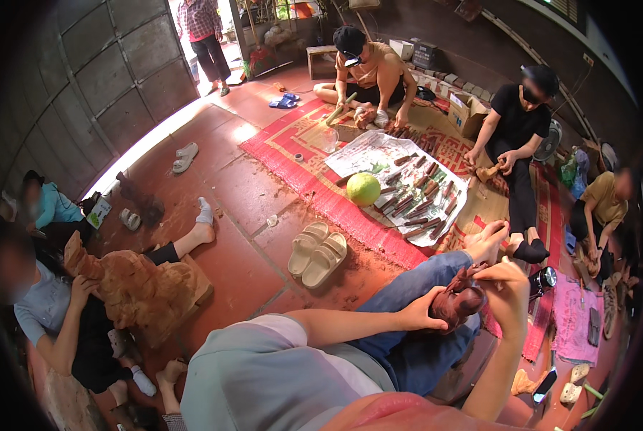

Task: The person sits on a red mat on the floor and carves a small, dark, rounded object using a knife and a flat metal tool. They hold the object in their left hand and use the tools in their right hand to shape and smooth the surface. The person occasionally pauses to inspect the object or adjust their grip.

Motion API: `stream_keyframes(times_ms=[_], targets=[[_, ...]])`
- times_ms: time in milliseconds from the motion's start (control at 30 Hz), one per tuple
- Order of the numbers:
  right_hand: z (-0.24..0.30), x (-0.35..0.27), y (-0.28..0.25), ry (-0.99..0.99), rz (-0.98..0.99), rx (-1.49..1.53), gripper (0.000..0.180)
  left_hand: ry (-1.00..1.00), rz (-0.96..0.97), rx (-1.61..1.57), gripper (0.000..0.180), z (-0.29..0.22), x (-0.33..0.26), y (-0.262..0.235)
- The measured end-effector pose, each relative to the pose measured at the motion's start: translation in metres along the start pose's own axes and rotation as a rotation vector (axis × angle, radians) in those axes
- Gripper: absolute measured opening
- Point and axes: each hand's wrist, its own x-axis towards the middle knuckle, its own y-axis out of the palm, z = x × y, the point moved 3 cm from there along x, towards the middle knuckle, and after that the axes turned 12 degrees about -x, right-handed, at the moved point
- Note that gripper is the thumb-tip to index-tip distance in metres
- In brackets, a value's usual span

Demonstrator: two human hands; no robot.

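Note:
In my lap, over blue jeans, is a small dark red-brown wood carving (pixel 456 307) with a rounded part. My left hand (pixel 421 311) is wrapped round its left side. At its upper right, my right hand (pixel 507 289) is closed, its fingers bent and drawn together close to the carving's top. Whatever lies between those fingers is too small or hidden to name. Beyond my bare foot (pixel 488 243), several dark-handled carving tools (pixel 421 194) lie on a white sheet (pixel 356 154), with a green round fruit (pixel 363 189) at its left edge.
Beige sandals (pixel 317 254) stand on the red tiles left of my knee. At left, a person holds a large wood carving (pixel 145 291). Two people work across the red mat (pixel 282 144), another at far right. A black cylinder (pixel 543 280) and a pink cloth (pixel 577 316) lie right.

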Motion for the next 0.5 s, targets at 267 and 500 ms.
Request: stream_keyframes(times_ms=[267,500], targets=[[-0.012,-0.002,0.005,-0.035,0.075,0.030,0.012,0.003,0.000,-0.010,0.087,0.006,0.001,0.000],[-0.015,-0.002,-0.004,-0.009,0.080,0.048,0.014,0.004,0.019,-0.015,0.090,0.005,0.002,0.001]])
